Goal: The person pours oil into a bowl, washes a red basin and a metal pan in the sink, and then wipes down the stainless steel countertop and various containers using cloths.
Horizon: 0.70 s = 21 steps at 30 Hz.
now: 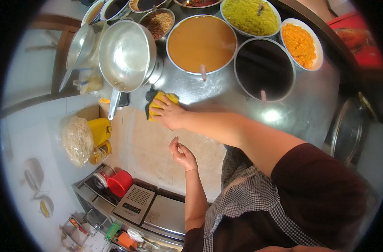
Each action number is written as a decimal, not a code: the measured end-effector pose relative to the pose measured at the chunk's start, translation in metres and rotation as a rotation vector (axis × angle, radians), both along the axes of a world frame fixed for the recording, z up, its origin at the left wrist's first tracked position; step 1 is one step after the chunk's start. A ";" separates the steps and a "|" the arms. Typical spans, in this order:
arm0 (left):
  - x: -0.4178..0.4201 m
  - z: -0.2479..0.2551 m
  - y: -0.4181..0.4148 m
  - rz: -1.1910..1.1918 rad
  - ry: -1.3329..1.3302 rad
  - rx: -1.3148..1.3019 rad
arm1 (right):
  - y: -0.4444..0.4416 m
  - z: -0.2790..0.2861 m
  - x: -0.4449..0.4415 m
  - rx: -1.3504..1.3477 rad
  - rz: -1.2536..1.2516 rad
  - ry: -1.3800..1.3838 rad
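Note:
My right hand [171, 114] presses palm-down on a yellow and dark grey cloth [152, 105], fingers spread over it. The cloth lies at the front edge of a shiny steel worktop [197, 96]. Left of it a deep metal pan [125, 56] sits with its handle [115, 102] jutting past that edge. Beyond the cloth stands a wide bowl of brown sauce [201, 44]. A bowl of dark liquid [264, 67] is to its right. Below the worktop's edge, my left hand [182, 154] hangs over the floor with loosely curled fingers and nothing in it.
Bowls of yellow-green chopped food [251, 17] and orange chopped food [298, 44] stand further back. A second metal pan [81, 44] leans at the left. On the floor are a yellow jug [100, 130] and a plastic bag [78, 141]. Behind is a steel counter with a red container [119, 183].

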<state>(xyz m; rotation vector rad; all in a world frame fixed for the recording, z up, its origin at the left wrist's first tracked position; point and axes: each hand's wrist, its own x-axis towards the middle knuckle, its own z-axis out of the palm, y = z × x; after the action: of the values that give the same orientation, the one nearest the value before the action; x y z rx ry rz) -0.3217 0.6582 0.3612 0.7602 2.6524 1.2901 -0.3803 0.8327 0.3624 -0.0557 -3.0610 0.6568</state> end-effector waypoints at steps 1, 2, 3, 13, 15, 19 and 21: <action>0.004 0.001 0.000 -0.002 0.011 -0.016 | -0.004 -0.003 0.019 -0.007 -0.028 0.046; 0.010 0.000 -0.001 -0.006 -0.014 -0.021 | -0.007 -0.006 0.043 -0.013 -0.056 0.092; 0.017 -0.003 -0.001 -0.011 -0.035 -0.022 | -0.009 -0.007 0.068 -0.015 -0.086 0.141; 0.141 -0.004 0.033 -0.340 -0.107 0.077 | -0.035 -0.009 0.417 0.060 -0.257 0.100; 0.176 -0.001 0.043 -0.393 -0.144 0.204 | -0.039 0.004 0.492 0.054 -0.311 -0.033; 0.241 -0.002 0.051 -0.517 -0.228 0.246 | -0.061 0.017 0.629 0.023 -0.543 -0.140; 0.269 0.000 0.055 -0.592 -0.227 0.256 | -0.075 -0.001 0.691 0.192 -0.632 -0.103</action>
<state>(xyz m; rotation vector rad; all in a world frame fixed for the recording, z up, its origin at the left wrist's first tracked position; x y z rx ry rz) -0.0532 0.7135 0.3612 1.2255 1.8911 1.4321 0.3111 0.7575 0.3611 -1.0220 -2.9056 0.3211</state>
